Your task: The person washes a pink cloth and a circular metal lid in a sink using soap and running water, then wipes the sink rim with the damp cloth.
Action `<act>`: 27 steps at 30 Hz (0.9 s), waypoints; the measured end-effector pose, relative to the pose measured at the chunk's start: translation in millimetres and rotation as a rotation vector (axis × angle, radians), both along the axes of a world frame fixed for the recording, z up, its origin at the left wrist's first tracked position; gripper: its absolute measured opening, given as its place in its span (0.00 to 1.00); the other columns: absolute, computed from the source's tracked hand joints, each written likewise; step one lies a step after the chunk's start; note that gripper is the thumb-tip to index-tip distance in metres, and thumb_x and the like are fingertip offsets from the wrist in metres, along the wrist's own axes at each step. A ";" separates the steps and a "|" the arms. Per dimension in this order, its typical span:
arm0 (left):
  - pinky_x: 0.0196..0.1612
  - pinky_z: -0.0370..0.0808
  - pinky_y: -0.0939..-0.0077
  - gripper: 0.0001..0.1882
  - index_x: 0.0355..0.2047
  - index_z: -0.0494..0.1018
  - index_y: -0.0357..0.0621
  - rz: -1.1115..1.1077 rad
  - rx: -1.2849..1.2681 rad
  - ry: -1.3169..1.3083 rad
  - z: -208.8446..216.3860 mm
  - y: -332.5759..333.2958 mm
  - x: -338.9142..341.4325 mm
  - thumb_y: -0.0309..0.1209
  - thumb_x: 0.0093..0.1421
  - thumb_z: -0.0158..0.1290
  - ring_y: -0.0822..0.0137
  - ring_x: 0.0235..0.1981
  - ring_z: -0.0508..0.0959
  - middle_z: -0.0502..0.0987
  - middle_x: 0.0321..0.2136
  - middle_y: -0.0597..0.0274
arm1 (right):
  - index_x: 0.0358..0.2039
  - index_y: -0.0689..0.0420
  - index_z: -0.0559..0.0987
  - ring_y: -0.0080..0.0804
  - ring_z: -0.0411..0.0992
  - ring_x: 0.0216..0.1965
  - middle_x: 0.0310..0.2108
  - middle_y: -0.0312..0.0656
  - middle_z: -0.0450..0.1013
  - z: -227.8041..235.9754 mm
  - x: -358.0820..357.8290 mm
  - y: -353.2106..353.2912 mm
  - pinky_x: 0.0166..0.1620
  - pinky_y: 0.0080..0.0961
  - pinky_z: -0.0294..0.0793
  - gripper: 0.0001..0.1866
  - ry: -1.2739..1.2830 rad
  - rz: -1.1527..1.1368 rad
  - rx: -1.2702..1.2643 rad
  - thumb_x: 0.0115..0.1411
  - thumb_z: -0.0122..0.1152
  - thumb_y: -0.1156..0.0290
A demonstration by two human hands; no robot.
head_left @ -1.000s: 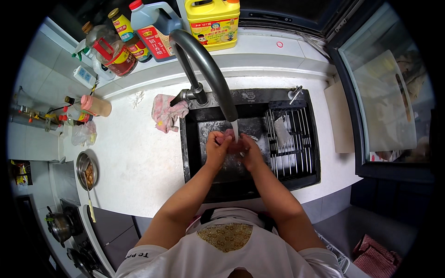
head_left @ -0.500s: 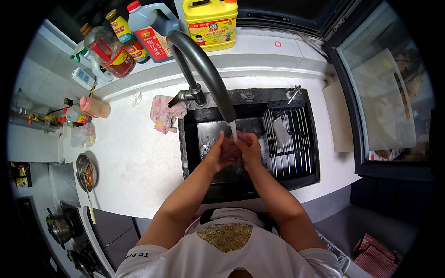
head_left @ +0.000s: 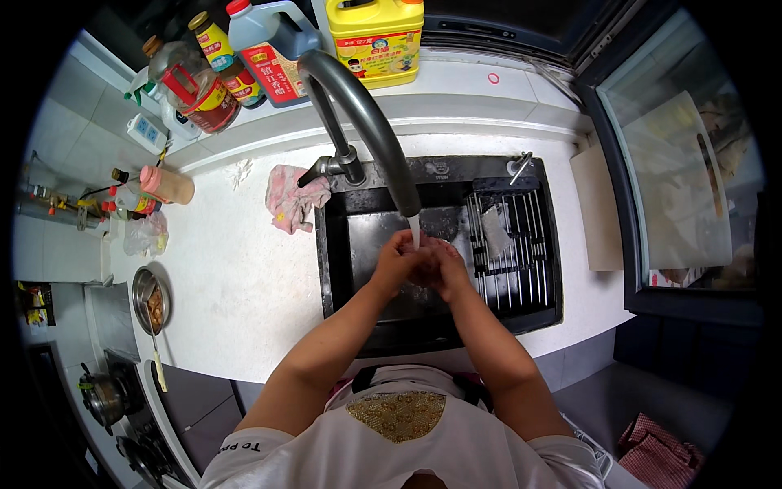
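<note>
Left hand (head_left: 395,262) has come up toward the right hand (head_left: 449,267) since half a second ago, and both now curl around a reddish lump (head_left: 422,276), mostly hidden between their fingers. Water (head_left: 415,230) runs onto them from the faucet (head_left: 390,155) just above; a metal rack (head_left: 513,277) stands right of them, a pink cloth (head_left: 293,198) forward and left of them

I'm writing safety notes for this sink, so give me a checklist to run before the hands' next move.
1. Water running from faucet: ok.
2. Left hand and right hand over sink: ok.
3. Reddish piece held firmly: cannot tell, fingers mostly hide it.
4. Patterned cloth clear of the stream: ok.
5. Rack bare: not ok, a pale piece lies there.
</note>
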State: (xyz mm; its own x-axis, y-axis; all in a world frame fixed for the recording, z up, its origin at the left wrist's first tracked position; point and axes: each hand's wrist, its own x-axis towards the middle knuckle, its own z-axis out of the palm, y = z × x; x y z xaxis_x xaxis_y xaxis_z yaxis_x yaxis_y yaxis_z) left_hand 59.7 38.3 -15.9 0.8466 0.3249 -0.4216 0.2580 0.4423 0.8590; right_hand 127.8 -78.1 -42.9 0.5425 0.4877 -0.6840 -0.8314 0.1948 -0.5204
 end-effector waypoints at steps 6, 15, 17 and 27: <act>0.43 0.71 0.72 0.26 0.46 0.67 0.45 -0.051 -0.587 0.379 12.8 18.5 -8.4 0.54 0.58 0.43 0.65 0.42 0.73 0.73 0.41 0.58 | 0.41 0.59 0.71 0.24 0.71 0.35 0.34 0.37 0.72 1.4 -12.3 15.1 0.39 0.21 0.72 0.18 -0.760 0.114 -0.212 0.48 0.61 0.78; 0.34 0.72 0.76 0.24 0.37 0.72 0.41 0.288 -0.427 0.074 -9.7 -10.9 6.2 0.50 0.62 0.38 0.66 0.27 0.76 0.76 0.27 0.60 | 0.37 0.59 0.73 0.36 0.70 0.29 0.32 0.44 0.71 -1.6 -41.5 36.6 0.36 0.30 0.69 0.17 -1.258 -0.094 -0.698 0.53 0.57 0.60; 0.32 0.72 0.76 0.21 0.36 0.72 0.40 0.314 -0.271 0.177 -5.1 -15.4 7.8 0.47 0.63 0.39 0.68 0.27 0.74 0.75 0.27 0.60 | 0.33 0.59 0.74 0.36 0.70 0.28 0.28 0.44 0.72 14.2 -37.8 36.2 0.35 0.29 0.69 0.15 -1.056 -0.068 -0.691 0.55 0.56 0.60; 0.31 0.69 0.76 0.11 0.25 0.71 0.39 0.394 -0.097 0.452 -18.2 -22.0 10.7 0.35 0.55 0.46 0.69 0.27 0.72 0.72 0.24 0.63 | 0.26 0.64 0.74 0.21 0.66 0.24 0.20 0.37 0.70 -5.7 -33.6 31.6 0.29 0.22 0.66 0.19 -0.789 -0.001 -0.570 0.60 0.47 0.59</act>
State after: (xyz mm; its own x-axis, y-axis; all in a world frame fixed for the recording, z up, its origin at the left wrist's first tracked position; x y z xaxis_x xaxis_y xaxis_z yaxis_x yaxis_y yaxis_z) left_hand 70.4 16.3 -34.1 0.4004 0.5199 -0.7546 0.3889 0.6492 0.6537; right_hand 94.2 -46.5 -48.6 0.9466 0.1954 -0.2566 -0.2028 -0.2581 -0.9446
